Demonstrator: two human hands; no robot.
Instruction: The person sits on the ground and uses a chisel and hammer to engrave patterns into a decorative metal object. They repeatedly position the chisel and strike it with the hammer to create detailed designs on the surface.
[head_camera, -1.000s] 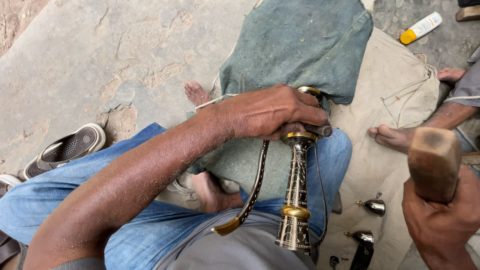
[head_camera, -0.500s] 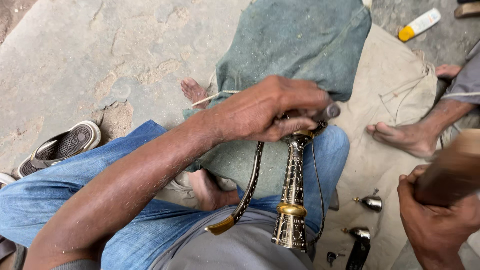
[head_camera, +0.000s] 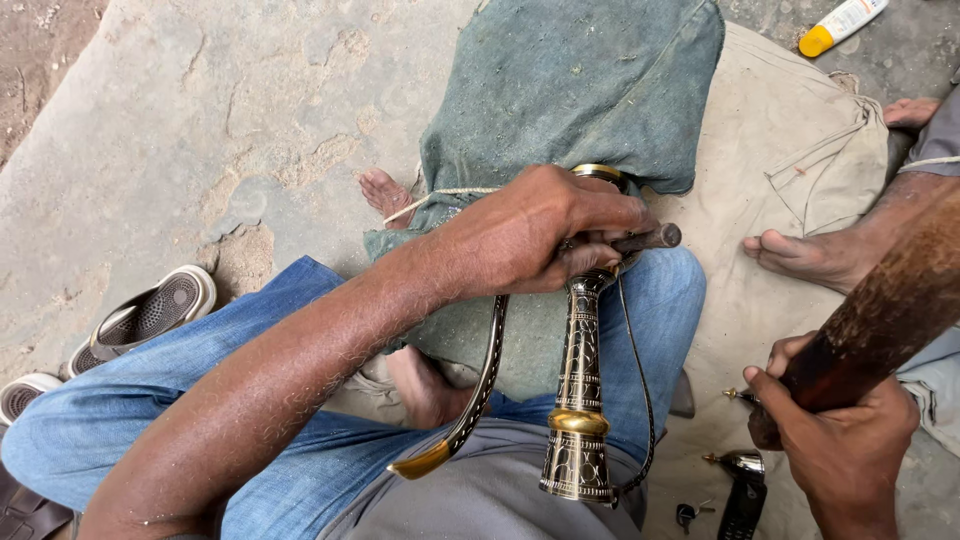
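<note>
My left hand (head_camera: 535, 235) is closed around the top of an engraved dark and brass metal stem (head_camera: 578, 400) and pins a short metal punch (head_camera: 650, 238) against it. The stem stands upright between my knees, its upper end tucked under a grey-green cloth bundle (head_camera: 570, 85). A curved dark piece with a gold tip (head_camera: 470, 410) hangs beside the stem. My right hand (head_camera: 835, 440) grips the handle of a wooden mallet (head_camera: 890, 300), raised at the right and blurred.
A tan cloth (head_camera: 790, 150) covers the stone floor (head_camera: 200, 130). Another person's bare foot (head_camera: 805, 255) rests on it at right. Small metal fittings (head_camera: 740, 465) lie near my right hand. Sandals (head_camera: 150, 310) sit at left, a white and yellow tube (head_camera: 840, 22) at top right.
The mallet has tilted so its handle now slants across the right edge, with my right hand lower on it. My left hand stays on the stem and punch.
</note>
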